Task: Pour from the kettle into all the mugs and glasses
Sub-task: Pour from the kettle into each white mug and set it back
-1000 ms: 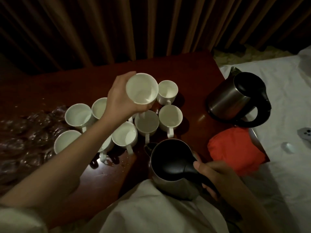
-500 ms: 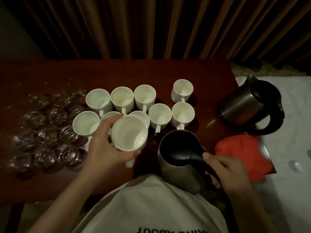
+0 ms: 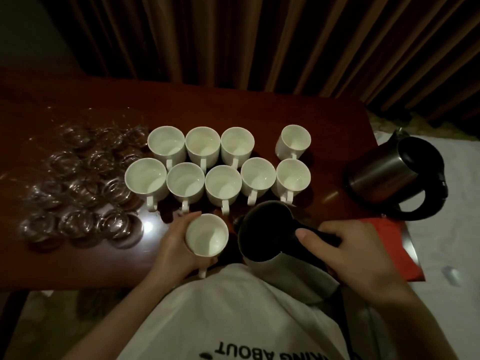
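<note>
Head view: left hand (image 3: 172,245) grips a white mug (image 3: 207,235), right hand (image 3: 363,252) grips the kettle (image 3: 275,235) handle; clear glasses (image 3: 78,183) crowd left.

Upright steel kettle (image 3: 280,245) beside white mugs (image 3: 223,165); clear glasses (image 3: 78,183) clustered left.

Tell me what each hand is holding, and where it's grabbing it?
The left hand grips a white mug around its body, not its handle. The right hand grips the near kettle by its black handle.
</note>
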`<state>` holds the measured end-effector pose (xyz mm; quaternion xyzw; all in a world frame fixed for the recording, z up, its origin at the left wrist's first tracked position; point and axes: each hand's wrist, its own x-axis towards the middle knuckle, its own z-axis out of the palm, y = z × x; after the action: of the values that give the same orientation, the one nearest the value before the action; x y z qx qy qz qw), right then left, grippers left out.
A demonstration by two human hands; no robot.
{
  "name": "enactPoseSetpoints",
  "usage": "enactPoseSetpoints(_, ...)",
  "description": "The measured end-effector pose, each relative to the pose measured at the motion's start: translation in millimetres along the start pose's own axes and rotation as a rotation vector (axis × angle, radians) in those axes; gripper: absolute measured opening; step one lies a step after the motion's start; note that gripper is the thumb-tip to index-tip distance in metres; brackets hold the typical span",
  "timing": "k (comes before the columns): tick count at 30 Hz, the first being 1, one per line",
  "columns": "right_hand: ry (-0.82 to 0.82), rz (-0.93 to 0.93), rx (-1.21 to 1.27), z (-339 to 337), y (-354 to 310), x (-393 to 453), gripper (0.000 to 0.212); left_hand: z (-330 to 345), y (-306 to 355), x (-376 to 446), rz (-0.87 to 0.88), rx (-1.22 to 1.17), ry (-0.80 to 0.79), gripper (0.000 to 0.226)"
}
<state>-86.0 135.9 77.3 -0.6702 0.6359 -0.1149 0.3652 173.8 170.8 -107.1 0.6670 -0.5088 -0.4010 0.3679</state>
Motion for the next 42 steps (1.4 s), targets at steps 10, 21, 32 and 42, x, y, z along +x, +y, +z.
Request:
enactPoseSetpoints(10,-0.132,-0.103,-0.071,-4,-33,10,0.045,5,-11,8,0.032,0.001,-0.068,0.092)
enactPoseSetpoints(21,-0.263,-0.175,-0.351,-8,-67,23,0.049,6,-16,8,0.068,0.027,-0.061,0.095)
enactPoseSetpoints(32,-0.324,-0.22,-0.503,-1,-90,30,0.035,8,-17,9,0.092,0.012,-0.058,0.094)
enactPoseSetpoints(42,-0.323,-0.255,-0.62,7,-103,36,0.035,4,-9,8,0.122,-0.019,-0.081,0.089)
